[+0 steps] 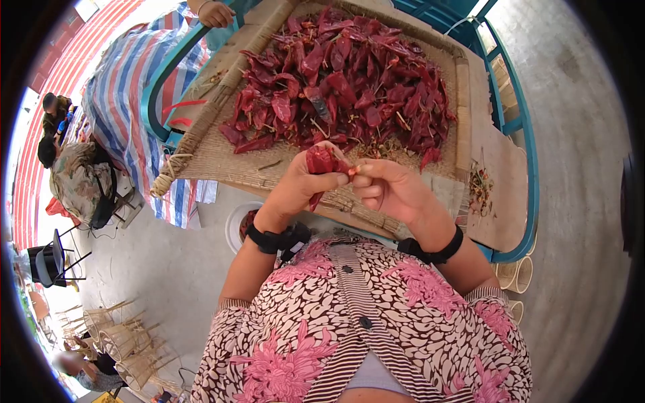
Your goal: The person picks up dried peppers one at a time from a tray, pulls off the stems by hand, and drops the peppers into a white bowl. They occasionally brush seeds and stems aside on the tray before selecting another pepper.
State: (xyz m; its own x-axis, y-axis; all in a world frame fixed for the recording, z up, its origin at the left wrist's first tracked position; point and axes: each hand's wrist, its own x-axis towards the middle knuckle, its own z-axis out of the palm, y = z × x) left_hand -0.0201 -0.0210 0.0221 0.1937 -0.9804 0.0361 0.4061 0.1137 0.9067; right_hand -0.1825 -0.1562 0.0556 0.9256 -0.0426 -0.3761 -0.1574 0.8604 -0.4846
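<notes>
My left hand [295, 183] is closed around a dried red chili [320, 160], with another piece of red skin showing below its fingers. Close beside it, my right hand [393, 190] pinches at the chili's stem end, where the thumbs and fingertips of both hands nearly meet. Both hands are above the near edge of a woven mat tray [225, 173]. A large heap of dried red chilies [349, 74] covers most of this tray. Loose stems and seeds [386, 149] lie at the heap's near side.
Teal metal rails [532, 168] surround the board under the tray. Below the tray's front edge stands a white basin [232, 232] with red pieces in it. Another person's hand [216, 13] rests at the upper left. Wicker baskets [121, 339] and other people are farther left.
</notes>
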